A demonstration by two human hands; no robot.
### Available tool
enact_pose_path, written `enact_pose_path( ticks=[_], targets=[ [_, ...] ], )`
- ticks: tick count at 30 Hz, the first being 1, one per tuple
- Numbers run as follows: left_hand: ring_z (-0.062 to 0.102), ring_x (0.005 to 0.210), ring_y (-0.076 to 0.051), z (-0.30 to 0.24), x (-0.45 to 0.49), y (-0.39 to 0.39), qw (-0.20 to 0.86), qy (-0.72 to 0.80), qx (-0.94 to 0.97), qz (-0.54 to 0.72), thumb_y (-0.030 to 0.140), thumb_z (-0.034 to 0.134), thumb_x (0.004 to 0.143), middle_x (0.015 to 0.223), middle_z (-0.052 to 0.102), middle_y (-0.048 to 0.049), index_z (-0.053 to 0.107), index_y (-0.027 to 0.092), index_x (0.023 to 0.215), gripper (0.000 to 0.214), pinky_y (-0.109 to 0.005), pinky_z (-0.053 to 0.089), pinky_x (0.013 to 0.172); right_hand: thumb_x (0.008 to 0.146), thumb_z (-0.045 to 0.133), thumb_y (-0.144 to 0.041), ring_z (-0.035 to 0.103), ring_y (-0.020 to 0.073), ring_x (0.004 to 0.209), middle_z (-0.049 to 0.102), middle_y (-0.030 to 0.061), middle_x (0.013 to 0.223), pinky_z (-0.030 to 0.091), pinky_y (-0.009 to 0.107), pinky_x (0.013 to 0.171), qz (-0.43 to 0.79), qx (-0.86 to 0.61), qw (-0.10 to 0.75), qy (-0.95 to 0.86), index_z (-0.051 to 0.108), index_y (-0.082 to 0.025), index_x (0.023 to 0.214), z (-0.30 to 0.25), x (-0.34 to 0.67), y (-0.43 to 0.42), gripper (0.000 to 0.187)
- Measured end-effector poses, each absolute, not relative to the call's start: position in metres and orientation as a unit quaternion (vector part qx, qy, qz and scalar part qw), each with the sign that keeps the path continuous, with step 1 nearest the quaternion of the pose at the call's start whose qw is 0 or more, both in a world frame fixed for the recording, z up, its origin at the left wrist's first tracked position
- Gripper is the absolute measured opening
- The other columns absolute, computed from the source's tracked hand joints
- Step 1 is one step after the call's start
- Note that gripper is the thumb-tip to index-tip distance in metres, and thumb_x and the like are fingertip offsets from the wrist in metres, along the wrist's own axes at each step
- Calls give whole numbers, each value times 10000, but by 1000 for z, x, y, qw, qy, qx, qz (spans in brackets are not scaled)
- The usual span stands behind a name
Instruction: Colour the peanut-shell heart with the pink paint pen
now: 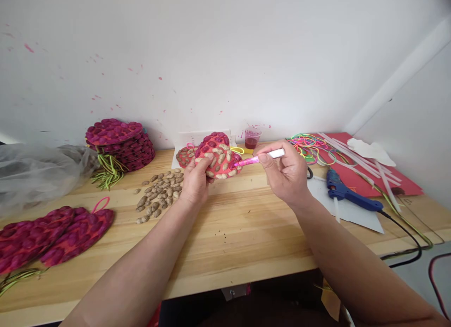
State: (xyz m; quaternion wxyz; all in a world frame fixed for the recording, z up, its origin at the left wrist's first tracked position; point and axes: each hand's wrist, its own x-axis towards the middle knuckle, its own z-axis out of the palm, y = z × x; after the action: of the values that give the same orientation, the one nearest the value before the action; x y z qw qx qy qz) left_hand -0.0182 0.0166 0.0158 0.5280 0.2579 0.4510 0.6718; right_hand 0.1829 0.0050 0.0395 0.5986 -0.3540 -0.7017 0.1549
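My left hand [196, 180] grips a red card piece covered with peanuts [221, 163], tilted up above the table. Part of its peanuts are painted magenta; the others are still bare tan shells. A paintbrush [250, 160] with a white handle end and pink-stained shaft is pinched in my right hand [284, 173]. Its tip touches peanuts at the right edge of the piece. Behind lies another peanut-covered piece [185, 157], partly hidden by the held one. Loose peanuts [158, 193] lie left of my left hand. A clear cup of dark pink paint [251, 138] stands near the wall.
Stacked magenta peanut pieces [120, 141] with a green tassel stand back left, beside clear plastic sheeting [42, 174]. More painted pieces [79, 237] lie front left. At right are a blue glue gun [352, 193] with its cord, coloured cords [306, 146], white glue sticks [359, 158] and red card [410, 186].
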Motion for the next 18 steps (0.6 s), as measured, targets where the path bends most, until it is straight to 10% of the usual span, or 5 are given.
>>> enact_pose_path(
  ticks=[18],
  targets=[
    [425,408,-68,11,-20,20,540,444,259,667,332,876,541,516,505,68,563,196,672,366,-186,267,365,969,674,-442,634,190,842,690,36,898,488,335,721,214,-354,594,-690,698,-258,949,41,184,2,186]
  ],
)
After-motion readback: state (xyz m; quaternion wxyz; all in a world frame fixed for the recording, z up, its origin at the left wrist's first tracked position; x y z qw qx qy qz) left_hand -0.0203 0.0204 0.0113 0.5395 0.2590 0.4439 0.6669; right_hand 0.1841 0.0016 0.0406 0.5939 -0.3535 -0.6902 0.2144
